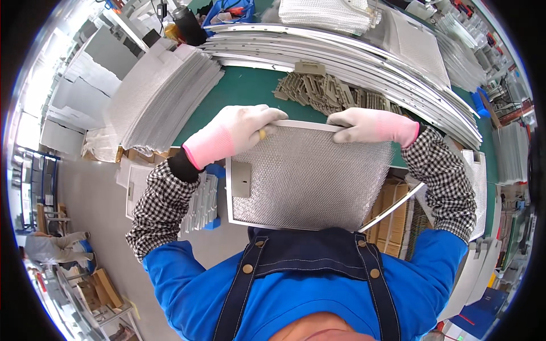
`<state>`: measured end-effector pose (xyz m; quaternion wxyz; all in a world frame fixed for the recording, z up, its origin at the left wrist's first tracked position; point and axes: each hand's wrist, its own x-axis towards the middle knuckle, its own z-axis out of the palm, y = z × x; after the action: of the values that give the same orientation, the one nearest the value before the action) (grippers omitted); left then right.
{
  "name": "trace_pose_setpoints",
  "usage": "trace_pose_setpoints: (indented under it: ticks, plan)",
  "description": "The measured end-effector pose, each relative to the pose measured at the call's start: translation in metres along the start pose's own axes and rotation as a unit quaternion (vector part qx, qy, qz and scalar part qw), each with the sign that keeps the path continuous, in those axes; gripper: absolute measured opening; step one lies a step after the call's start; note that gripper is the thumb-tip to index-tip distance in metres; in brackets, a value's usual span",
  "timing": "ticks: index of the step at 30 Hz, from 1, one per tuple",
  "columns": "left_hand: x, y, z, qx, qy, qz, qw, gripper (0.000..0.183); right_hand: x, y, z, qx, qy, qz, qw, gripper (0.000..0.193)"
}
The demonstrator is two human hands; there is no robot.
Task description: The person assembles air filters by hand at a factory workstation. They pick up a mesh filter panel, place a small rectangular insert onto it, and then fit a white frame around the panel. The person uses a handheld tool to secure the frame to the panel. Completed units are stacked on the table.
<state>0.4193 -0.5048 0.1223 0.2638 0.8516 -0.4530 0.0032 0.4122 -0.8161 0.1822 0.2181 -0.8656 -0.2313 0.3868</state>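
A silvery metal mesh panel is tilted in front of my body, with white frame strips along its left, far and near edges. Its right mesh edge shows without a strip. A small beige latch plate sits at its left side. My left hand, in a white and pink glove, grips the far frame edge toward the left corner. Further right, my gloved right hand pinches that same edge between thumb and fingers. One loose-ended white frame strip slants out from the panel's near right corner.
Beige latch plates lie heaped on the green table, before a bundle of long metal strips. Mesh sheets are stacked at left. Cardboard boxes stand below the panel. A person is at far left.
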Motion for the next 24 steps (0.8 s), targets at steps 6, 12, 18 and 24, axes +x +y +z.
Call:
trace_pose_setpoints:
  ticks: [6,12,18,24]
  plan:
    - [-0.014,-0.008,0.008,0.018,0.020,-0.014,1.000,0.020,-0.004,0.012,0.005,0.024,-0.013,-0.013,1.000,0.041]
    - [-0.008,0.006,0.016,0.073,0.069,0.019,0.995,0.018,0.005,-0.004,0.016,0.018,0.060,-0.039,0.997,0.031]
    - [0.006,0.017,0.028,-0.044,0.054,0.013,0.997,0.020,0.013,-0.012,0.036,-0.099,0.130,-0.054,0.985,0.030]
    - [0.023,0.037,0.017,-0.257,-0.072,-0.083,0.960,0.019,0.014,-0.019,0.048,-0.139,0.117,-0.056,0.982,0.032]
